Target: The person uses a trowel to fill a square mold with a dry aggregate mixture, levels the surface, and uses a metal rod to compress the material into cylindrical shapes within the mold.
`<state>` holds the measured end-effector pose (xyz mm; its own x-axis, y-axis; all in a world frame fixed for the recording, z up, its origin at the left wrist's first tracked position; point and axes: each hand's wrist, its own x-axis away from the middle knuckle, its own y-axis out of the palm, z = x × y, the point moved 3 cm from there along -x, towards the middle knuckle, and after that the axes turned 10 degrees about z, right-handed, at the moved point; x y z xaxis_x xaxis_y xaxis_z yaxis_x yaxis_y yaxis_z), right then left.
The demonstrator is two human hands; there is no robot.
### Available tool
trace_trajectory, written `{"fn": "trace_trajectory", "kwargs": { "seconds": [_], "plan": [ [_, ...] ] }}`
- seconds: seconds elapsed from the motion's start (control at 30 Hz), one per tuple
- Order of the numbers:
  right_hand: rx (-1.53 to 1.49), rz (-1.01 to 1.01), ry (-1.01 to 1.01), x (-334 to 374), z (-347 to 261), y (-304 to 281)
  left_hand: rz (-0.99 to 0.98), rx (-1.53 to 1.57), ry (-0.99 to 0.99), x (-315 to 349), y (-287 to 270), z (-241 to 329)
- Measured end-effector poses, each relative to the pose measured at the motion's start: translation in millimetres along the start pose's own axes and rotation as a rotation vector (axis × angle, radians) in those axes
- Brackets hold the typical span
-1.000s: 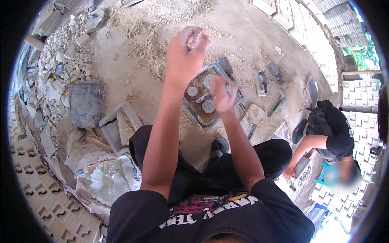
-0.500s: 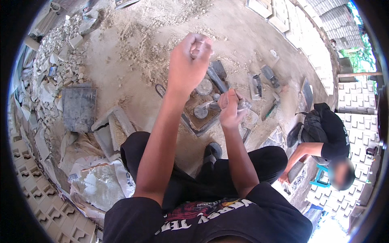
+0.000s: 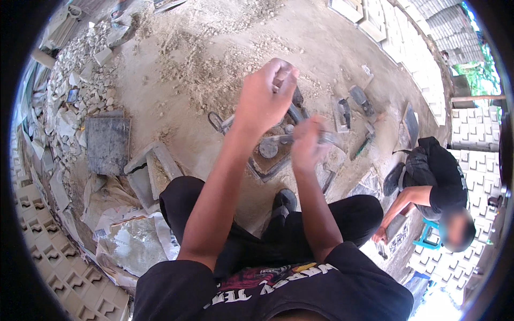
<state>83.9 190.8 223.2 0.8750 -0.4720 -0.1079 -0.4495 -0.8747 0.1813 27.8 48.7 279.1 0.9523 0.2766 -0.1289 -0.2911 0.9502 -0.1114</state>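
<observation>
My left hand [image 3: 269,95] is closed in a loose fist above the dusty floor. Whatever its fingers may hold is hidden. Lower and to the right, my right hand [image 3: 309,145] is smeared by motion, its fingers curled round something greyish that I cannot make out. Just beyond it lies a thick dark bar [image 3: 295,113], partly covered by my hands. Beneath both hands sits a dark angular metal frame [image 3: 263,175], one corner pointing toward me. A round grey disc [image 3: 267,148] rests inside it. A bent metal loop [image 3: 215,121] shows beside my left forearm.
Dark tools [image 3: 361,100] lie to the right. At the left are a dark square slab [image 3: 108,145], broken rubble [image 3: 80,96] and a pale sack [image 3: 134,241]. A co-worker [image 3: 441,171] bends at the right, one hand by a grey block. Patterned blocks [image 3: 69,273] are stacked lower left.
My left hand has come down and to the right, nearer my right hand. My right hand has shifted slightly and is more blurred. The whole view has drifted a little.
</observation>
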Motion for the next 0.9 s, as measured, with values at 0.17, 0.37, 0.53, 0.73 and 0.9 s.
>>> {"fn": "trace_trajectory", "kwargs": {
  "seconds": [0.17, 0.37, 0.53, 0.73, 0.9],
  "plan": [
    [-0.245, -0.012, 0.156, -2, 40, -9, 0.112, 0.040, 0.007, -8, -11, -8],
    [-0.104, -0.100, 0.019, 5, 34, 5, 0.122, 0.183, 0.068, -12, -21, 7],
    [-0.201, -0.319, -0.024, 16, 2, 13, 0.195, 0.183, 0.044, -11, -32, 10],
    [-0.079, -0.179, -0.032, 22, 25, 14, 0.267, 0.283, -0.043, -18, -39, 3],
    [0.258, -0.427, -0.101, 20, 48, 7, 0.192, 0.242, 0.059, -18, -32, 2]
  ]
}}
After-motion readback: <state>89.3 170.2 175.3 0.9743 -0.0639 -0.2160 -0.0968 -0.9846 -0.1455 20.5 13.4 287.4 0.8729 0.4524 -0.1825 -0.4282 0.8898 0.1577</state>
